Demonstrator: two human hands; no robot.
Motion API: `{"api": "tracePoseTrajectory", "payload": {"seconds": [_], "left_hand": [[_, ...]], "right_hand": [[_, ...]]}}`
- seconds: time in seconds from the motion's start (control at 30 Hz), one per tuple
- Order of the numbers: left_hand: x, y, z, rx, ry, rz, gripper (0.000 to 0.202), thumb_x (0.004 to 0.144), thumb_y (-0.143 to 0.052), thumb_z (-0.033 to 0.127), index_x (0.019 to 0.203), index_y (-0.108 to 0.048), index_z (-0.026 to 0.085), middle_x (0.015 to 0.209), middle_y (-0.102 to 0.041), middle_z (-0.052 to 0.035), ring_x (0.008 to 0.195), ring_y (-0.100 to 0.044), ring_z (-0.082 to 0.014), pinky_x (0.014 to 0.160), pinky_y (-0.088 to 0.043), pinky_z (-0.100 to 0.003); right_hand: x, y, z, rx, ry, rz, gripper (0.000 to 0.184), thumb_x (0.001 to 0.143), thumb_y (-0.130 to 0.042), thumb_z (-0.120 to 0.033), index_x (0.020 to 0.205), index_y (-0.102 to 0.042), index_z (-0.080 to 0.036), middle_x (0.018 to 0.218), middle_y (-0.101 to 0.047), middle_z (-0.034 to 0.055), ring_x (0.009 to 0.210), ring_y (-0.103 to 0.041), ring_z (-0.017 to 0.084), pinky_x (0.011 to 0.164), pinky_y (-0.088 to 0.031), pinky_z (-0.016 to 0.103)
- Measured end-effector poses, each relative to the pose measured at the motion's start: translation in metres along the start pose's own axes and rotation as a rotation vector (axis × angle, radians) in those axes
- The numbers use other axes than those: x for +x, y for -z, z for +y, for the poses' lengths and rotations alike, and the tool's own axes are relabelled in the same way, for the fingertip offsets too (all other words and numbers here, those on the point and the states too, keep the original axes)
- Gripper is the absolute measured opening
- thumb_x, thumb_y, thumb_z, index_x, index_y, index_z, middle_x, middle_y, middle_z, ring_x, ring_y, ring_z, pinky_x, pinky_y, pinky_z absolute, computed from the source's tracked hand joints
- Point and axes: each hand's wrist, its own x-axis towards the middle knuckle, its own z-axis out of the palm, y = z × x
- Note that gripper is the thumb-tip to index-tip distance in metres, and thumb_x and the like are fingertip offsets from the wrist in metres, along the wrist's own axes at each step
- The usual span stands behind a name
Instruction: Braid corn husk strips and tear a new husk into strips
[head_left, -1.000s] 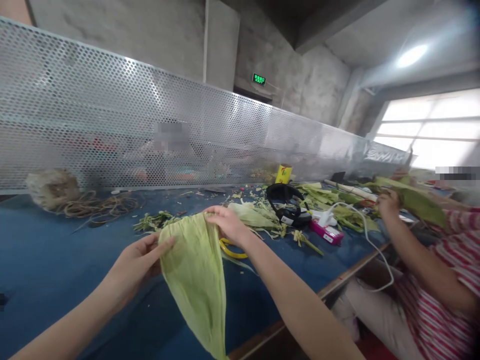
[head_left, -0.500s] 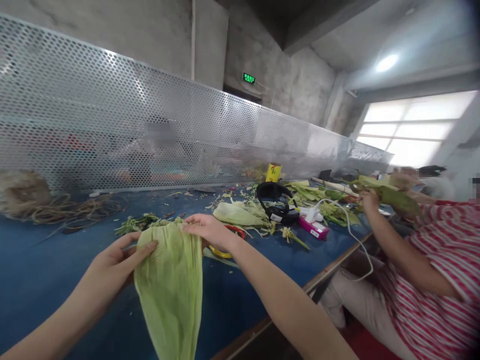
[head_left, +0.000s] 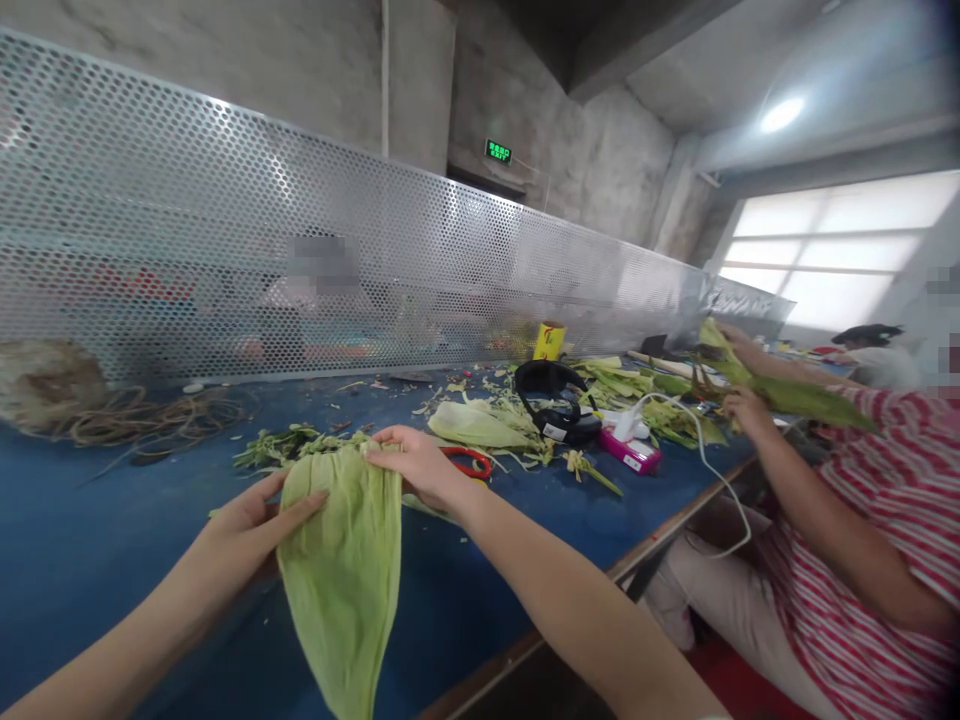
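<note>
A broad pale-green corn husk (head_left: 341, 570) hangs down between my hands, its pointed end toward me. My left hand (head_left: 255, 525) pinches its upper left edge, thumb lying across the front. At the upper right corner, my right hand (head_left: 420, 465) grips the husk between thumb and fingers. Just behind the husk lies a pile of green scraps (head_left: 289, 445). Red-handled scissors (head_left: 471, 462) rest beside my right hand, partly hidden by it. Beyond them is another pale husk (head_left: 480, 425) on the blue table (head_left: 67, 560).
A black headset strap (head_left: 551, 400), a magenta box (head_left: 630, 450) with a white cable and a yellow can (head_left: 550, 341) stand to the right. Twine (head_left: 165, 415) lies at left. A perforated metal screen (head_left: 225, 220) runs behind. At right, a person in a striped shirt (head_left: 892, 490) handles husks.
The husk's lower end has swung slightly, and both my hands keep their hold. The co-worker at right has raised a hand and shifted the husks they hold.
</note>
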Motion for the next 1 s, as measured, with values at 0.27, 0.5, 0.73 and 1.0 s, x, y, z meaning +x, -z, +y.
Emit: {"api": "tracePoseTrajectory", "payload": {"seconds": [0.27,0.5,0.73,1.0], "left_hand": [[-0.002,0.001,0.002,0.062,-0.008,0.061,0.051,0.054,-0.073,0.04,0.097,-0.052,0.022,0.069,-0.07,0.0025,0.059,-0.065,-0.0189,0.054,-0.052,-0.025],[-0.006,-0.001,0.007,-0.004,0.064,-0.002,0.052,0.055,-0.072,0.042,0.1,-0.051,0.024,0.08,-0.07,0.0,0.071,-0.066,-0.0214,0.062,-0.053,-0.026],[-0.007,-0.001,0.006,-0.03,0.087,0.016,0.051,0.058,-0.072,0.036,0.102,-0.049,0.023,0.074,-0.07,0.0005,0.065,-0.067,-0.0202,0.058,-0.053,-0.026],[-0.008,-0.002,0.008,0.013,0.07,0.087,0.048,0.056,-0.071,0.045,0.096,-0.052,0.023,0.066,-0.068,0.0029,0.059,-0.064,-0.0179,0.055,-0.052,-0.025]], "right_hand": [[-0.001,-0.001,-0.003,0.013,-0.014,0.018,0.019,0.067,-0.065,-0.025,0.08,-0.051,-0.021,0.06,-0.053,-0.0052,0.044,-0.05,0.007,0.041,-0.04,0.018],[0.002,0.0,0.0,0.023,-0.032,0.016,0.02,0.066,-0.067,-0.027,0.08,-0.053,-0.019,0.061,-0.054,-0.0045,0.044,-0.051,0.008,0.042,-0.041,0.019],[0.003,0.001,0.001,0.037,-0.032,0.013,0.02,0.065,-0.067,-0.026,0.079,-0.054,-0.019,0.06,-0.054,-0.0044,0.045,-0.052,0.008,0.042,-0.042,0.019],[0.003,0.003,0.001,0.087,0.022,0.04,0.022,0.064,-0.068,-0.025,0.08,-0.055,-0.02,0.062,-0.055,-0.004,0.047,-0.052,0.008,0.041,-0.042,0.018]]}}
